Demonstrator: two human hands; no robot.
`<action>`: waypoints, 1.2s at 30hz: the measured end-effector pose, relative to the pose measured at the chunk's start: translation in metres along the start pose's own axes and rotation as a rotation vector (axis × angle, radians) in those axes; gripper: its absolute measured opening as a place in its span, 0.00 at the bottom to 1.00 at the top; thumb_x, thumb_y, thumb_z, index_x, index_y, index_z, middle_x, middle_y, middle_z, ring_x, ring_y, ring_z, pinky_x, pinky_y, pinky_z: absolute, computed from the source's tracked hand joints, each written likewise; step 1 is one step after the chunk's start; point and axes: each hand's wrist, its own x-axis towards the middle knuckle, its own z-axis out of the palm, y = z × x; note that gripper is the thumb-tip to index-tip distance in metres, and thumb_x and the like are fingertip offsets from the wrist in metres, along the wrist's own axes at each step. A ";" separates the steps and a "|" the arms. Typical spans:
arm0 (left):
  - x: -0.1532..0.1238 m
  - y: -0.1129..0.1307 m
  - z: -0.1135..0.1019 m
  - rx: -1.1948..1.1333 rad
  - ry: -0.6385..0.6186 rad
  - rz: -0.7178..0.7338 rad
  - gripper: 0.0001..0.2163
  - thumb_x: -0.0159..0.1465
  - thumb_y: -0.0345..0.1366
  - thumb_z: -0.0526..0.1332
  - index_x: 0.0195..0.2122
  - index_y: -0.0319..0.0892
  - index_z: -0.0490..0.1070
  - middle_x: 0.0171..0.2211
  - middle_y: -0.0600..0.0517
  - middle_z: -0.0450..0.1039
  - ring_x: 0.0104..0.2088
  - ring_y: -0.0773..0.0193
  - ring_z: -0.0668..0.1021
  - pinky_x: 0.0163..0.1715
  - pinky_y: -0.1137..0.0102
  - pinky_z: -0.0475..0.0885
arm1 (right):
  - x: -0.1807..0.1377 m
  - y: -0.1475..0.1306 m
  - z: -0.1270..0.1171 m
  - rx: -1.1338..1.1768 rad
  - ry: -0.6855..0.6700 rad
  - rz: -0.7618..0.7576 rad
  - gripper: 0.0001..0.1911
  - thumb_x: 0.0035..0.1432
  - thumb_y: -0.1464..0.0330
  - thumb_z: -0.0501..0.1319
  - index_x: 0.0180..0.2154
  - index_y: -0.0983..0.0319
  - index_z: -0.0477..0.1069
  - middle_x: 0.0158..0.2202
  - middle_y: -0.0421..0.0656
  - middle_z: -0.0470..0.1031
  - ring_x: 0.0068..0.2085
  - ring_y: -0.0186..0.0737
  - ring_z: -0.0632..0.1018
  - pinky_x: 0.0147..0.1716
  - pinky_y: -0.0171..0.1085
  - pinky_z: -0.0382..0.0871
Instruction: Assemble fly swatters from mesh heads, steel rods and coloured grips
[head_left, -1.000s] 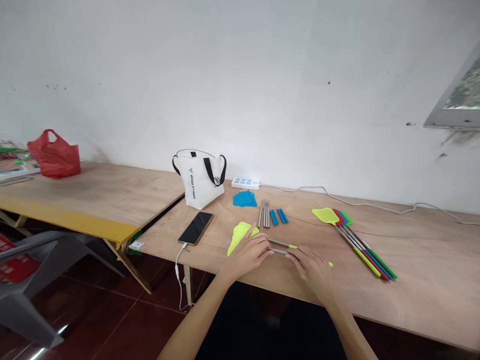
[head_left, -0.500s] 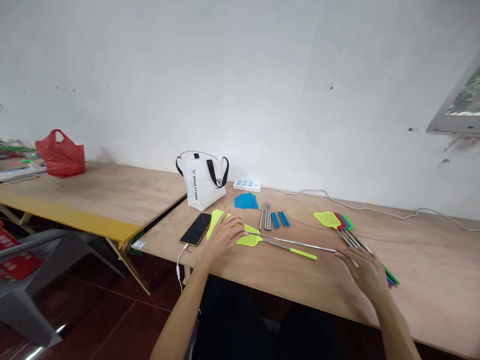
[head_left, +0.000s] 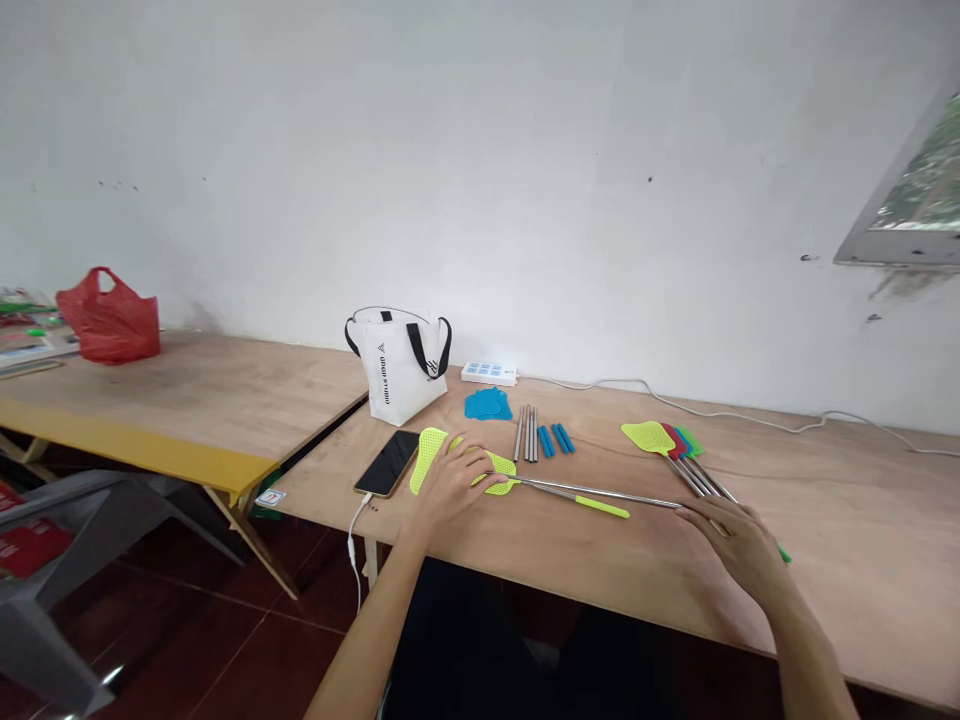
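Note:
My left hand [head_left: 450,478] lies with fingers spread on two yellow-green fly swatter heads [head_left: 429,455] near the table's front edge. A long thin metal rod [head_left: 600,492] runs from there to the right. My right hand [head_left: 731,545] holds its far end, fingers curled around the grip. A second swatter's rod with a yellow-green handle [head_left: 601,507] lies just in front of it. Several finished swatters [head_left: 679,450] in yellow, red, blue and green lie beside my right hand.
Metal rods [head_left: 528,433], blue handles [head_left: 556,438] and blue swatter heads [head_left: 488,404] lie further back. A phone [head_left: 388,462] on a cable, a white tote bag [head_left: 401,363] and a power strip [head_left: 489,373] sit at left. A red bag [head_left: 110,316] rests on the neighbouring table.
My hands have drawn apart: the left slid left onto the swatter heads, the right went far right along the rod, which now stretches out long. Since half a second ago, hardly any motion.

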 end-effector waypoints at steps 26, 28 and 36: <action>0.007 0.060 0.031 -0.030 -0.163 0.102 0.16 0.75 0.42 0.54 0.32 0.43 0.72 0.30 0.53 0.77 0.35 0.62 0.74 0.47 0.62 0.63 | 0.040 -0.182 0.011 -0.017 0.043 -0.269 0.18 0.73 0.62 0.51 0.42 0.56 0.80 0.33 0.42 0.80 0.33 0.38 0.79 0.35 0.37 0.66; 0.007 0.059 0.032 -0.048 -0.180 0.090 0.16 0.75 0.43 0.54 0.32 0.43 0.72 0.30 0.53 0.78 0.35 0.62 0.75 0.47 0.62 0.63 | 0.038 -0.180 0.011 -0.032 0.048 -0.254 0.19 0.73 0.62 0.50 0.42 0.55 0.80 0.34 0.43 0.81 0.33 0.38 0.80 0.35 0.37 0.67; 0.003 0.049 0.032 -0.166 -0.257 0.029 0.20 0.74 0.49 0.54 0.29 0.43 0.73 0.27 0.56 0.77 0.34 0.63 0.76 0.50 0.62 0.61 | 0.036 -0.189 0.014 0.010 -0.060 -0.233 0.21 0.74 0.58 0.47 0.42 0.54 0.78 0.36 0.40 0.82 0.35 0.39 0.81 0.31 0.36 0.66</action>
